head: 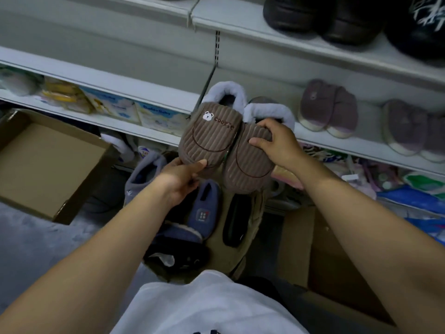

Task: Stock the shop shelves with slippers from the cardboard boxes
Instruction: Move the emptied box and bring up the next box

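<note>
I hold a pair of brown ribbed slippers with pale fleece cuffs in front of the middle shelf (361, 143). My left hand (183, 179) pinches the toe of the left slipper (212, 133), which bears a white bear logo. My right hand (277, 143) grips the top of the right slipper (248, 165). Below them stands a cardboard box (243, 251) holding blue slippers (203, 208) and dark ones. Two pairs of purple slippers (327, 107) sit on the middle shelf to the right.
An open brown cardboard box (43, 165) lies on the floor at left; another box (320, 256) stands at right. Black shoes (325, 15) fill the upper shelf. Packaged goods (154, 116) sit on the left shelf, and bagged items crowd the lowest shelf at right.
</note>
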The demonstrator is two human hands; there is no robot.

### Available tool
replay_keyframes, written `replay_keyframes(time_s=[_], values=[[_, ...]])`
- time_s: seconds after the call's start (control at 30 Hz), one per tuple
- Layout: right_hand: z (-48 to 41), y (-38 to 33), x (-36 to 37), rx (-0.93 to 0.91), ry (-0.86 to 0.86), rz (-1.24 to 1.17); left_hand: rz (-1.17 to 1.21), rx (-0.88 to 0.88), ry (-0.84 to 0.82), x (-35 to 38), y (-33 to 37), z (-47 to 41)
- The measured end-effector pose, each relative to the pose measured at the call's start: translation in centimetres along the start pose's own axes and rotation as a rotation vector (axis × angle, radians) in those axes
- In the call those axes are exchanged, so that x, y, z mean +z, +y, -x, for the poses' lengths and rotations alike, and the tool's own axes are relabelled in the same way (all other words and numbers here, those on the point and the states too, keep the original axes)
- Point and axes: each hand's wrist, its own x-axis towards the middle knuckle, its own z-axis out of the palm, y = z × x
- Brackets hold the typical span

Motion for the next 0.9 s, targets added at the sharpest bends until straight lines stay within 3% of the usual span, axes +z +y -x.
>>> replay_keyframes(time_s=[0.2, 0.43, 0.5, 0.57, 0.7, 0.77, 0.83, 0.9], values=[[-8.9, 4.4, -3.8, -0.015, -0.069, 0.073, 0.019, -0.008, 0.109, 6.1, 1.6, -7.1], [-16.0, 8.5, -3.6, 0.086, -0.115, 0.129, -0.222, 0.115, 0.354, 10.4, 2.4, -12.9], [-15.8, 9.4, -2.9, 0.091, -0.062, 0.163, -0.22, 0.124, 0.359, 10.5, 1.9, -13.6], [-14.2, 10.3, -1.9, 0.082, 0.109, 0.127, -0.212, 0.136, 0.342, 9.8, 1.5, -13.9], [-7.5, 11.1, 1.7, 0.159, 0.45, -0.095, -0.187, 0.147, 0.312, 9.0, 1.1, -13.8], [-5.3, 11.1, 3.5, 0.342, 0.391, -0.281, -0.19, 0.152, 0.32, 9.0, 1.0, -13.9], [-4.7, 11.3, 5.2, 0.535, 0.226, -0.54, -0.198, 0.16, 0.343, 9.2, 0.9, -14.1], [-5.0, 11.7, 6.3, 0.63, 0.134, -0.778, -0.18, 0.158, 0.374, 9.2, 0.9, -14.4]])
